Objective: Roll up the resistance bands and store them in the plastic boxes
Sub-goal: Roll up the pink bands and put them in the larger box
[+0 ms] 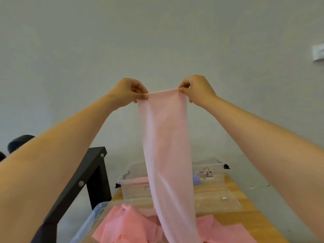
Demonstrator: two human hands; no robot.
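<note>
While it hangs full length from its top edge, the pink resistance band [166, 146] fills the middle of the view. Its 2 upper corners are pinched between thumb and curled fingers, 1 by the left hand [127, 92] at 10 o'clock of the band and 1 by the right hand [198, 89] at 2 o'clock. Both hands grasp the band and nothing else. Its lower end drops toward 6 o'clock over a heap of more pink bands [126, 223] in the near clear bin [91, 218]; whether it touches them cannot be told. It looks thin, light, limp and stretchy, so it should weigh almost nothing but sag, twist and spring out of a loose roll. Hold is best kept at the corners of a short edge, rolling from there under light tension. Behind the band at 6 o'clock stands a clear plastic box [129, 183] with something pink inside, a second box [210, 166] lies at 4 o'clock, and a flat clear lid [217, 200] rests nearer, all on the wooden table [245, 223]. At 8 o'clock rises a black frame [94, 165].
</note>
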